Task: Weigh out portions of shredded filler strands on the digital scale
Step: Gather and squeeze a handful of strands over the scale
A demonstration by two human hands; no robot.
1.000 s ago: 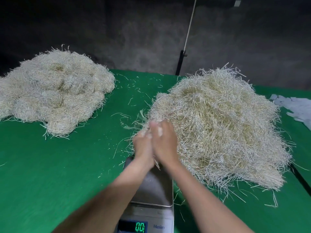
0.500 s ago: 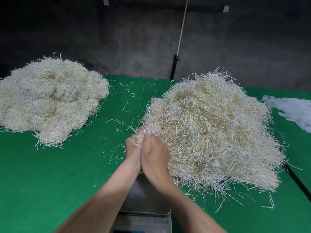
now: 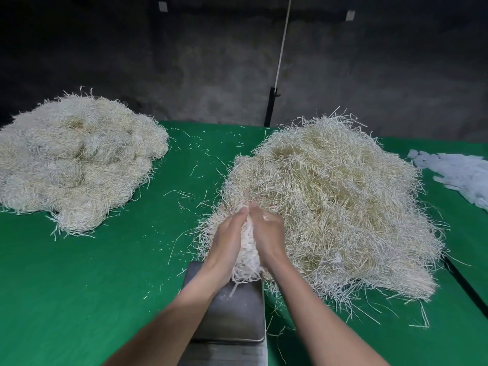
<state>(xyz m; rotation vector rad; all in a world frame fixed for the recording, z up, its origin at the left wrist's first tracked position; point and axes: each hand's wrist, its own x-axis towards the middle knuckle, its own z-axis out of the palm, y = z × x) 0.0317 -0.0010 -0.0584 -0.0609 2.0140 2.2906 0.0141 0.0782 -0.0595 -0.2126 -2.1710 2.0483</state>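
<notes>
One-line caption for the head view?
Left hand and right hand cup a bunch of strands at the big pile edge, above the scale pan.

Bright overhead light on the green table, dark dim background, wide-angle bending at edges.

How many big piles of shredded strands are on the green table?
2. The left pile sits at the far left; the right pile is right of centre, beside the scale. The left hand and right hand also hold a small clump between them, not counted.
</notes>
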